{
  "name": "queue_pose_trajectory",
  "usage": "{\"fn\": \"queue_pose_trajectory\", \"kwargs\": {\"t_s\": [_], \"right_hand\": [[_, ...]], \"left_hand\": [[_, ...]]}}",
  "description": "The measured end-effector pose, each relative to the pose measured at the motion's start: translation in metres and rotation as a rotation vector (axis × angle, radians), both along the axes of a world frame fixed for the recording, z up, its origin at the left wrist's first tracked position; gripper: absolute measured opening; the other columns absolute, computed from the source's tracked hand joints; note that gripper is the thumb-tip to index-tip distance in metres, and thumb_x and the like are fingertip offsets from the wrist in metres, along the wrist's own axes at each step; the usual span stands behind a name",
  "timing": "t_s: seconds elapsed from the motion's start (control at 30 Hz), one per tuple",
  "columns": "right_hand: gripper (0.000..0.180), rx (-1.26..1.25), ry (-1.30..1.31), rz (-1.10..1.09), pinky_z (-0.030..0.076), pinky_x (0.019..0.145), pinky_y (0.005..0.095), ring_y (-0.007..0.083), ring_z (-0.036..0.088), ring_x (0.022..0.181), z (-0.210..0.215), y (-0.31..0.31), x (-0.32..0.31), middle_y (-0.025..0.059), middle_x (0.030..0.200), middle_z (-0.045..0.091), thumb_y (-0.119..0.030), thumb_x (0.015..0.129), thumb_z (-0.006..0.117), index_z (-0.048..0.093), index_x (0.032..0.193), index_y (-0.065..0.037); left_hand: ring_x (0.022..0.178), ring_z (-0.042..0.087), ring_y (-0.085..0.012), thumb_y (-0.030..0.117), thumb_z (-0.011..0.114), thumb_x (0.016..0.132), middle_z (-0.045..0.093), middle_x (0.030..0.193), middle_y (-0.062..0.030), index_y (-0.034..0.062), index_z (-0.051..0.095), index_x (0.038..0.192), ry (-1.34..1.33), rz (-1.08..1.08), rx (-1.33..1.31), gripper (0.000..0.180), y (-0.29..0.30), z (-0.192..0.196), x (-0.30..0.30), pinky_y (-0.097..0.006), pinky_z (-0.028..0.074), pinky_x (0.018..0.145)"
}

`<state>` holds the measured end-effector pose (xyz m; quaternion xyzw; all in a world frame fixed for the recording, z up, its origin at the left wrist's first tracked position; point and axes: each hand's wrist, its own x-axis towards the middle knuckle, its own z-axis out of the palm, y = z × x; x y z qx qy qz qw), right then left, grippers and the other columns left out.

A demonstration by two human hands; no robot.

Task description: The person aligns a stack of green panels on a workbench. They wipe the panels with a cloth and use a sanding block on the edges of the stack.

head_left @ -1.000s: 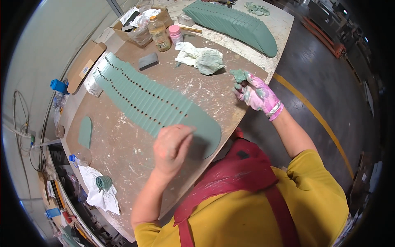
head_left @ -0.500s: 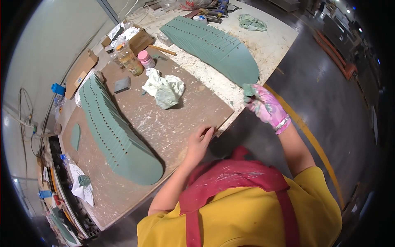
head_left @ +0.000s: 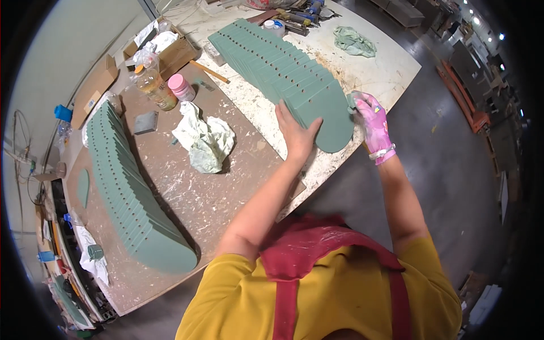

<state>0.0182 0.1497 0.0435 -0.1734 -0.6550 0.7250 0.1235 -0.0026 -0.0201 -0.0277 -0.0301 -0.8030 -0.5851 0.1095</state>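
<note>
A fanned row of green rounded pieces with lines of small holes (head_left: 283, 71) lies on the white-topped table. My bare left hand (head_left: 297, 135) rests on the near long side of this row, thumb and fingers spread, not gripping. In a stained pink glove, my right hand (head_left: 371, 116) pinches a small green pad or folded rag (head_left: 353, 103) against the rounded right edge of the front piece. Its exact kind is hard to make out. A second fanned row of like green pieces (head_left: 133, 187) lies on the brown board at the left.
Crumpled white cloth (head_left: 205, 139) lies between the rows, near a grey block (head_left: 146, 122), a pink-lidded jar (head_left: 181, 88) and a bottle (head_left: 154, 88). A greenish rag (head_left: 355, 41) and several tools (head_left: 300, 20) are at the back. The table's right edge drops to the floor (head_left: 430, 170).
My left hand has moved from the board's near edge onto the right row of green pieces. My right hand has moved up along the rounded end with the pad. The whole view has shifted.
</note>
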Motion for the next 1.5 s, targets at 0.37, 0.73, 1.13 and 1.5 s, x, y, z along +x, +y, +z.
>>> {"fn": "queue_pose_trajectory", "kwargs": {"t_s": [0.37,0.73,1.13,1.5], "right_hand": [[0.029,-0.368,0.024,0.060,0.049,0.080,0.0287,0.0160,0.058,0.088,-0.048,0.024,-0.042,0.0074,0.100,0.060,-0.019,0.093,0.052,0.055,0.116,-0.001],[0.030,-0.558,0.053,0.324,0.045,0.081,0.0299,0.0149,0.055,0.087,-0.058,0.039,-0.067,0.0060,0.098,0.059,-0.021,0.093,0.050,0.056,0.113,0.001],[0.028,1.438,0.661,0.675,0.045,0.090,0.0368,0.0233,0.058,0.096,0.030,-0.054,-0.078,0.0070,0.099,0.061,-0.017,0.080,0.064,0.062,0.107,-0.010],[0.025,0.350,0.303,0.489,0.047,0.087,0.0360,0.0220,0.057,0.101,-0.043,-0.033,-0.078,0.0105,0.109,0.058,-0.014,0.079,0.065,0.058,0.102,-0.006]], "left_hand": [[0.134,0.018,-0.0418,0.024,0.077,0.073,0.014,0.144,-0.0278,-0.0039,0.013,0.142,-0.033,0.093,0.013,0.098,-0.003,0.019,-0.019,-0.045,0.018,0.111],[0.133,0.022,-0.0380,0.015,0.076,0.071,0.019,0.141,-0.0255,-0.0036,0.009,0.142,-0.068,0.089,0.203,0.098,0.014,0.003,-0.006,-0.043,0.021,0.110],[0.138,0.011,-0.0395,0.019,0.073,0.075,0.009,0.146,-0.0272,-0.0020,0.005,0.144,-0.065,0.082,0.104,0.099,0.021,-0.010,-0.013,-0.044,0.014,0.113],[0.138,0.010,-0.0407,0.014,0.071,0.076,0.003,0.147,-0.0274,-0.0010,0.000,0.145,-0.058,0.075,0.035,0.100,0.025,-0.003,-0.005,-0.044,0.014,0.114]]}}
